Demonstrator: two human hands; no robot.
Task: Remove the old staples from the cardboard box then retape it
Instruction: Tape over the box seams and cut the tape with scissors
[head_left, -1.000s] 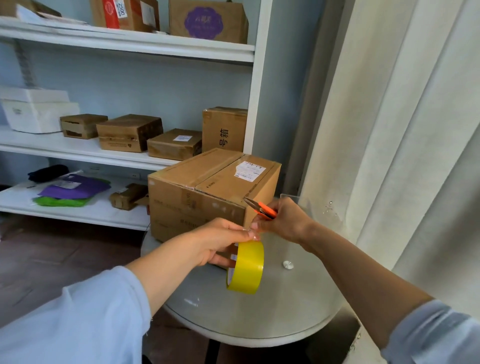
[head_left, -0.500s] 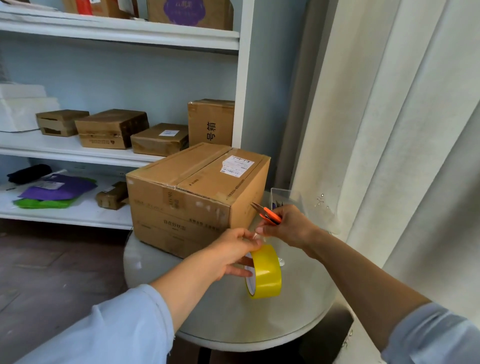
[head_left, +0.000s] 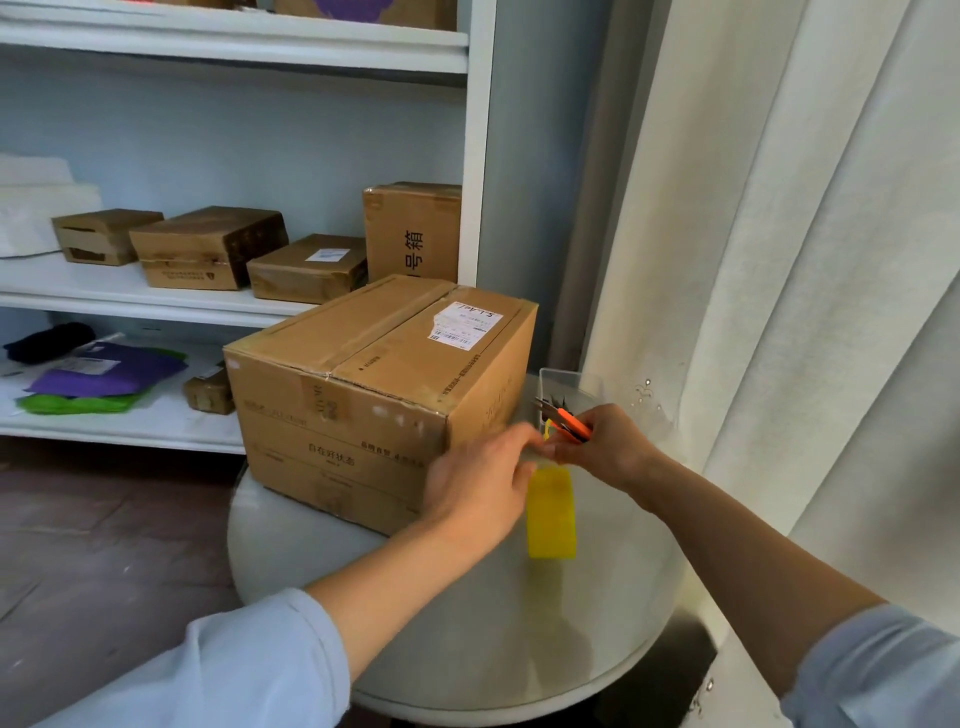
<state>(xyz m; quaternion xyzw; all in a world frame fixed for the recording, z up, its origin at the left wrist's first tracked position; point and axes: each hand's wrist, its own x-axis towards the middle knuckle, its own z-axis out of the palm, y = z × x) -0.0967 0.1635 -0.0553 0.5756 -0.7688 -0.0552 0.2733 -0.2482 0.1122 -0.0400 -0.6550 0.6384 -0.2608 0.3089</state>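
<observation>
Yellow tape (head_left: 551, 512) is being held edge-on just beside the cardboard box (head_left: 384, 400), hanging below both hands over the tabletop (head_left: 519, 639). Its loose end is being pinched where the left hand (head_left: 480, 486) and right hand (head_left: 602, 447) are meeting, right at the box's near corner. Orange scissors (head_left: 566, 422) are being gripped in the right hand, blades pointing toward the box. The left hand is judged nearer the box.

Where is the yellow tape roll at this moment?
In the head view, the yellow tape roll is just right of the cardboard box, between the left hand and right hand.
</observation>
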